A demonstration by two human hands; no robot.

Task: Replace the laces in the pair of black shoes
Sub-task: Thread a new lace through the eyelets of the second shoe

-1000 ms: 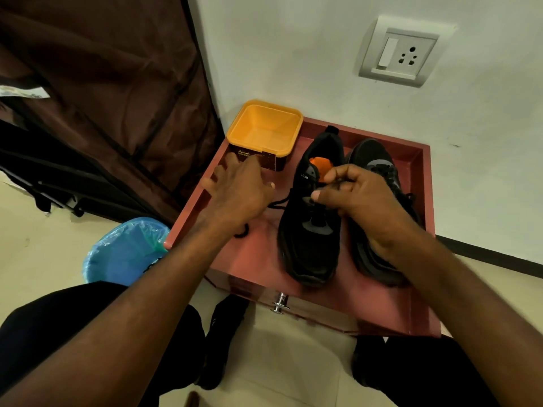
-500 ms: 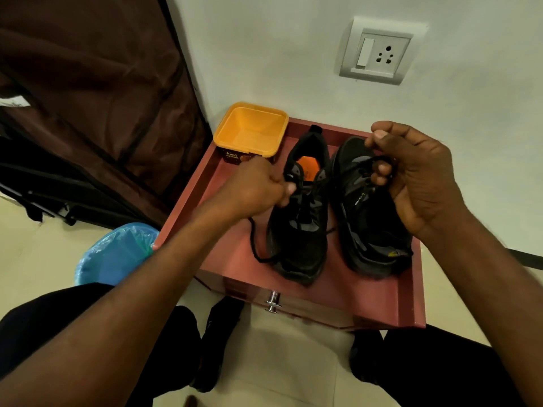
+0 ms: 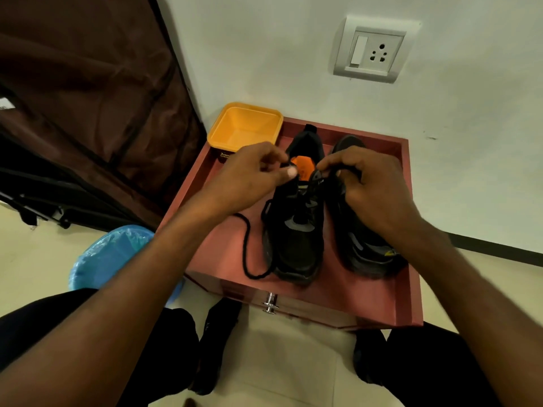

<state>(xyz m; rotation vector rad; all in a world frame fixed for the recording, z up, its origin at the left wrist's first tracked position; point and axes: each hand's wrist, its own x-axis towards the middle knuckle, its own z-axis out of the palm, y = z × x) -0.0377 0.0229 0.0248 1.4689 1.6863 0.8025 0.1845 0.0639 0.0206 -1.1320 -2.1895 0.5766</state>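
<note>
Two black shoes stand side by side on a red-brown low table (image 3: 223,254). The left shoe (image 3: 296,239) has an orange insole and points its toe toward me. The right shoe (image 3: 364,245) lies partly under my right wrist. My left hand (image 3: 249,174) pinches a black lace (image 3: 246,245) at the left shoe's collar; the lace loops down across the table to the shoe's toe. My right hand (image 3: 364,183) pinches the lace's other end at the top eyelets on the shoe's right side.
A yellow square tub (image 3: 245,126) sits at the table's back left corner, against the white wall with a switch socket (image 3: 373,49). A blue-lined bin (image 3: 108,257) stands on the floor at the left, below a dark brown fabric wardrobe (image 3: 88,98). A drawer knob (image 3: 271,302) juts out in front.
My right hand has come down from above the right shoe to the left shoe's top eyelets. My left hand stays at the collar with the lace.
</note>
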